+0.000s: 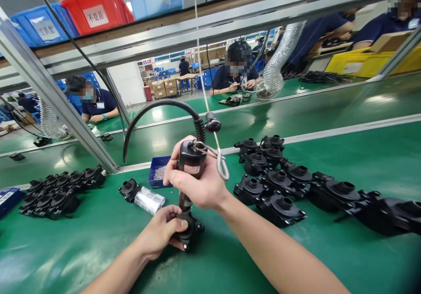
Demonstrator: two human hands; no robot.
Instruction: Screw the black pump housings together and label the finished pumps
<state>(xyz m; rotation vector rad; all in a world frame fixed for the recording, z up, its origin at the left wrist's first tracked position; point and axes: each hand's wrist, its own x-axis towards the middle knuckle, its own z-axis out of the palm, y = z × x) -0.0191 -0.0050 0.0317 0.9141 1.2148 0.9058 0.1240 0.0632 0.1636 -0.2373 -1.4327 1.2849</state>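
My right hand (200, 178) is wrapped round a black electric screwdriver (191, 156), held upright with its lower end over a black plastic housing (194, 229). Whether the bit touches a screw is hidden behind my left fingers. That housing rests on the green bench, and my left hand (164, 230) grips its left side, thumb on top. A silver screw shows at its front corner. Just behind my hands sits a blue tray (154, 171) of small metal screws. Left of them, another black housing (130, 189) lies against a clear plastic box-like piece (149, 200).
Rows of black housings stand at the right (279, 178) and left (62, 189). A cable (148, 105) and a hanging cord (201, 66) run to the screwdriver. A metal post (75, 114) rises at left; bins, including a red bin (98, 9), line the shelf above. Co-workers sit opposite.
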